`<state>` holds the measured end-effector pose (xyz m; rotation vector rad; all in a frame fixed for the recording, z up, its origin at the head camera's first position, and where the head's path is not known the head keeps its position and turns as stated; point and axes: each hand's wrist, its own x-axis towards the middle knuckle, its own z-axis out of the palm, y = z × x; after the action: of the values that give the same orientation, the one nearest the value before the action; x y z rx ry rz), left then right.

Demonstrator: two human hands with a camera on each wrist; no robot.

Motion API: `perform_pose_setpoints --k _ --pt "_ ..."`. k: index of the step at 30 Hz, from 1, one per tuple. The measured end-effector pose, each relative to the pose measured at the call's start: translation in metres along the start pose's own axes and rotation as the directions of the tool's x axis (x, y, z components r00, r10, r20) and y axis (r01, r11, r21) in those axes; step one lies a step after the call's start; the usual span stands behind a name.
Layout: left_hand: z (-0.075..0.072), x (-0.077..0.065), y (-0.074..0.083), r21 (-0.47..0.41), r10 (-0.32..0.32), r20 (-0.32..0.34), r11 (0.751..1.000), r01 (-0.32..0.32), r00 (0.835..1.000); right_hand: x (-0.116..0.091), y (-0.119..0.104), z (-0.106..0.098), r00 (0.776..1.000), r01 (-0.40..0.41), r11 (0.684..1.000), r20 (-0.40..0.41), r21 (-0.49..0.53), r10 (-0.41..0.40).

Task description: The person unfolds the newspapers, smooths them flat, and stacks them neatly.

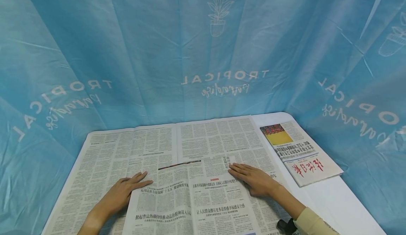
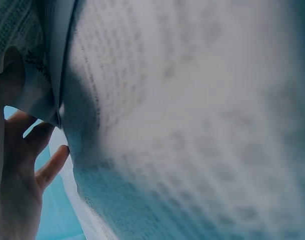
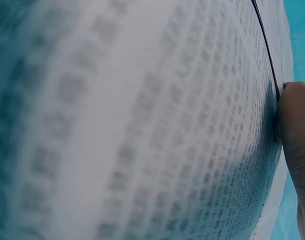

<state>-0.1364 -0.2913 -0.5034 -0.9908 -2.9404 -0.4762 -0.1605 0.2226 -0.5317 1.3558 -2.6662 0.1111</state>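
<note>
A newspaper (image 1: 191, 203) with large black headlines lies between the two hands, a crease down its middle. My left hand (image 1: 125, 191) is at its upper left edge, fingers extended towards the paper. In the left wrist view the left hand (image 2: 22, 175) has its fingers spread at the paper's edge, and part of the thumb is behind a sheet. My right hand (image 1: 252, 179) rests on the upper right part of the newspaper, fingers stretched to the left. The right wrist view shows one digit (image 3: 296, 120) touching the paper; the other fingers are hidden there.
Beneath lie wide spread newspaper sheets (image 1: 152, 139) covering much of the white table (image 1: 342, 199). A folded newspaper (image 1: 301, 154) with red lettering lies at the right. A blue printed curtain (image 1: 165, 51) hangs behind and along both sides.
</note>
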Motion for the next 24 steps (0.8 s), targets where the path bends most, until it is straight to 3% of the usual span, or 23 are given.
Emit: perform_pose_setpoints --k 5,12,24 --pt "0.001 0.0 0.0 -0.088 -0.006 -0.039 0.996 0.002 0.999 0.002 0.001 0.004 1.0 0.01 1.0 -0.027 -0.012 -0.011" --pt "-0.001 0.003 0.001 -0.252 -0.021 -0.071 0.968 0.002 0.997 0.01 0.005 0.004 0.995 0.019 0.999 -0.101 -0.038 -0.023" --pt "-0.002 0.002 0.001 -0.295 -0.067 -0.061 0.954 0.046 0.996 0.016 0.009 0.005 0.993 0.018 0.998 -0.118 -0.059 -0.025"
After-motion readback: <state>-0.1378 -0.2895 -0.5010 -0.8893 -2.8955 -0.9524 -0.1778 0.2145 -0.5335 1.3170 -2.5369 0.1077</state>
